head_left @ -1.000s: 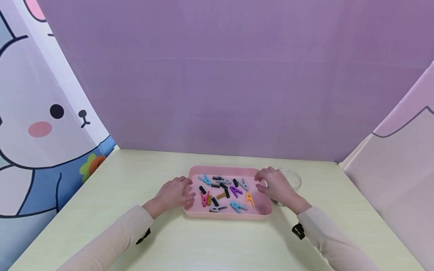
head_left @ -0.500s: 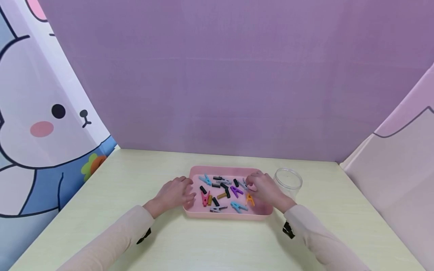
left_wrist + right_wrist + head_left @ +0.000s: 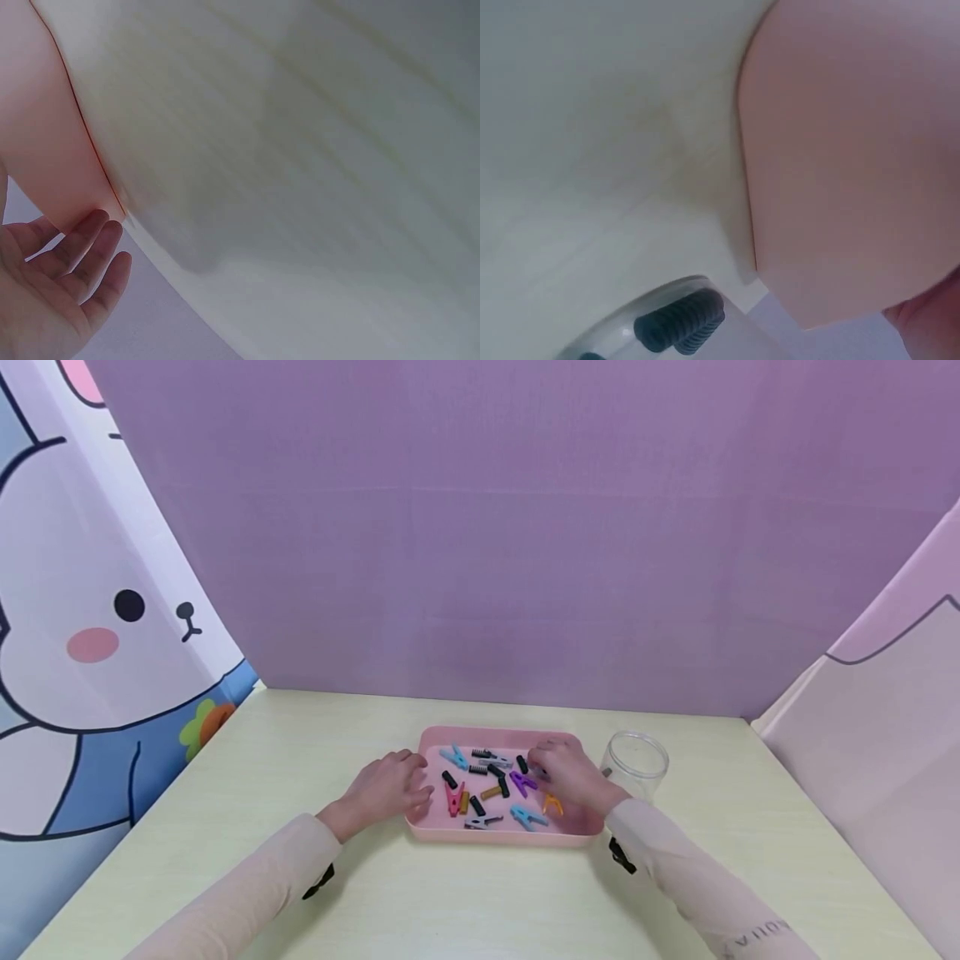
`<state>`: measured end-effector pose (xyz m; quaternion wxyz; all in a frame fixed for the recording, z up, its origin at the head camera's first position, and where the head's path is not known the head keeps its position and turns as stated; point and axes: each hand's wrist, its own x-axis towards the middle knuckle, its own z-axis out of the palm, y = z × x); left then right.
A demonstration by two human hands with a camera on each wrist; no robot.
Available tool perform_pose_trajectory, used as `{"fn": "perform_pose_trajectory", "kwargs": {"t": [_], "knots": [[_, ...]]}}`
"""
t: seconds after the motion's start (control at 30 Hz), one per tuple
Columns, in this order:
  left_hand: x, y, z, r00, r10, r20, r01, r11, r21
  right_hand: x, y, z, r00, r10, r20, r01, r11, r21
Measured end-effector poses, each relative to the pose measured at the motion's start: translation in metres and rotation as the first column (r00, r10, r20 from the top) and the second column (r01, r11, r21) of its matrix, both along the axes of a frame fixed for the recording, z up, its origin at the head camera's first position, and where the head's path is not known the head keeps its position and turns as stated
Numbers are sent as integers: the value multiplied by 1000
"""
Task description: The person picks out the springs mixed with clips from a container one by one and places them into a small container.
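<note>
A shallow pink tray (image 3: 502, 839) holds clothespins and small cylinders. My left hand (image 3: 384, 787) is at its left end, fingers loosely bent; in the left wrist view the fingertips (image 3: 94, 219) overlap the tray's wall. My right hand (image 3: 572, 775) reaches in over the right part, where a grey clothespin lies mostly hidden under the fingers; I cannot tell whether they pinch it. Close by are a purple clothespin (image 3: 522, 781), an orange one (image 3: 552, 804) and a black cylinder (image 3: 522, 764). In the right wrist view the hand (image 3: 934, 322) shows only at the edge.
A clear round jar (image 3: 639, 760) stands right of the tray, beside my right wrist. It holds dark ridged cylinders (image 3: 679, 319). Blue clothespins (image 3: 528, 817), a pink clothespin (image 3: 454, 797) and brown cylinders (image 3: 491, 793) lie about the tray. A purple cloth (image 3: 495, 568) hangs behind the table.
My right hand has moved left from the tray's right rim, near the jar, to over the grey clothespin, and now covers most of it. The left hand has stayed put.
</note>
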<state>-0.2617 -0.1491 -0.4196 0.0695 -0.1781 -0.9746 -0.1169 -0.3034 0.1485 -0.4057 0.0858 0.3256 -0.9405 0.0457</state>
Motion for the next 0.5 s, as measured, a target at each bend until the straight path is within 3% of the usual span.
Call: {"fn": "perform_pose_trajectory", "kwargs": {"t": [0.23, 0.5], "knots": [[0, 0, 1, 1000, 0, -9, 0, 1000, -2, -11, -5, 1, 999, -11, 34, 9, 998, 54], [1, 1, 1, 1000, 3, -2, -3, 1000, 1, -21, -12, 7, 987, -49, 152, 34, 994, 103]]}}
